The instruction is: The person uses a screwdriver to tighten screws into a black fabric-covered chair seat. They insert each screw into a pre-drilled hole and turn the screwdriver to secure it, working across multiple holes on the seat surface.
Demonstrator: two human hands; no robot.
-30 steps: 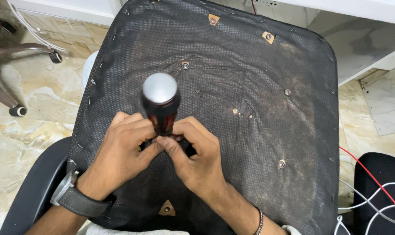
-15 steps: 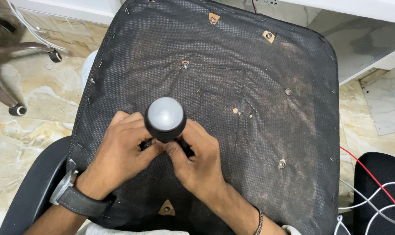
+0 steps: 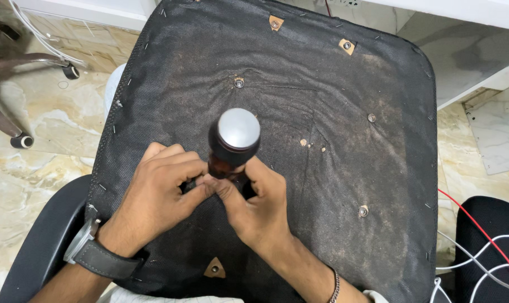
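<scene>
Head view, looking straight down: an upturned chair seat fills the frame, its dusty black fabric underside facing up, stapled round the edge, with bolts and small brown tabs scattered over it. Dead centre stands a tool, upright, dark reddish handle with a rounded silver cap pointing at the camera — it looks like a screwdriver, though its tip is hidden.

Left hand, watch on the wrist, comes in from lower left; its fingers are curled and pinched in at the tool's base. Right hand comes in from lower centre, fingers likewise closed around the foot of the handle, the two hands touching each other there. Both grip the tool low down; what lies beneath the tip I cannot tell.

My read: the tool is being seated on a fastener in the middle of the seat. The next move would call for keeping the shaft vertical and pressing down while turning.

Around it: marble floor, chair casters at left, red and white cables at lower right.
</scene>
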